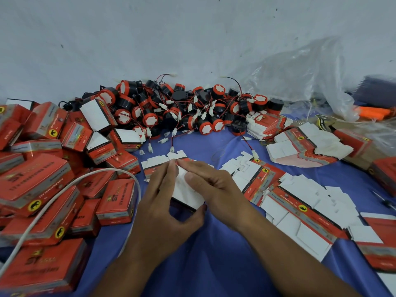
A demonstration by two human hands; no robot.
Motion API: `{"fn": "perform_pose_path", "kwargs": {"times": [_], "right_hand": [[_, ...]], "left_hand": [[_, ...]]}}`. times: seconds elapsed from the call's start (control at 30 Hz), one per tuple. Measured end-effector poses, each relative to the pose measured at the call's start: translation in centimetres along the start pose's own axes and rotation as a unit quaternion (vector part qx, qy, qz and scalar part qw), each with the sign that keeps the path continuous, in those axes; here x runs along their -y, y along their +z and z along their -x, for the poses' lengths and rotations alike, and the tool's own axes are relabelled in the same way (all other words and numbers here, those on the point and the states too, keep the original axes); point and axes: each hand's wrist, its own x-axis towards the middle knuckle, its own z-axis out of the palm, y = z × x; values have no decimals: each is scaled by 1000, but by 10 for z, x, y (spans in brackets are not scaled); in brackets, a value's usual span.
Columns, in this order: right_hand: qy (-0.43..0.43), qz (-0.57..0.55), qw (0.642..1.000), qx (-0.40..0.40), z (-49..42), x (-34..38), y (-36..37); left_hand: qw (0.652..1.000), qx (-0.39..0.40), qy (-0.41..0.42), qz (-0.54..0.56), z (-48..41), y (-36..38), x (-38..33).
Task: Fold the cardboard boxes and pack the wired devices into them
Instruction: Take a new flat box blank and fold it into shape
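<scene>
The flap could spring back or crease crooked if the right hand (pixel 216 189), fingers straight and pressing, slipped. The left hand (pixel 169 202) kept its grip pinched on the half-folded box (pixel 186 192), mid-table (pixel 214 243). Its long axis ran near-right to far-left, flaps pointing toward the far edge.

Lighting's soft and even, kinda cool, just faint shadows on the blue cloth (pixel 214 264). Wide-angle lens bends everything near the edges, and the bag (pixel 300 78) top right plus the boxes (pixel 38 183) far left look smeared and soft. Middle is fairly sharp though.
</scene>
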Motion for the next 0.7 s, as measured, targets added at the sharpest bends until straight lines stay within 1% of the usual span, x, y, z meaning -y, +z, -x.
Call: {"fn": "perform_pose_path", "kwargs": {"times": [0.1,0.23,0.3,0.4,0.53,0.7], "right_hand": [[-2,-4,1000,-8,-1,-3,1],[12,-84,996,-15,-2,-4,1],[20,-90,996,-17,-2,-5,1],[27,-64,997,-17,-1,-7,0],[15,12,1000,-21,-1,-10,-1],[0,50,999,-8,0,-14,-1]], "left_hand": [[1000,4,-7,4,0,1,1],[997,1,-10,73,-4,-4,-4],[996,1,-6,93,-5,-5,-4],[995,3,-1,96,-4,-5,-3],[998,3,10,69,-4,-4,-1],[998,10,6,56,-4,-5,1]]}}
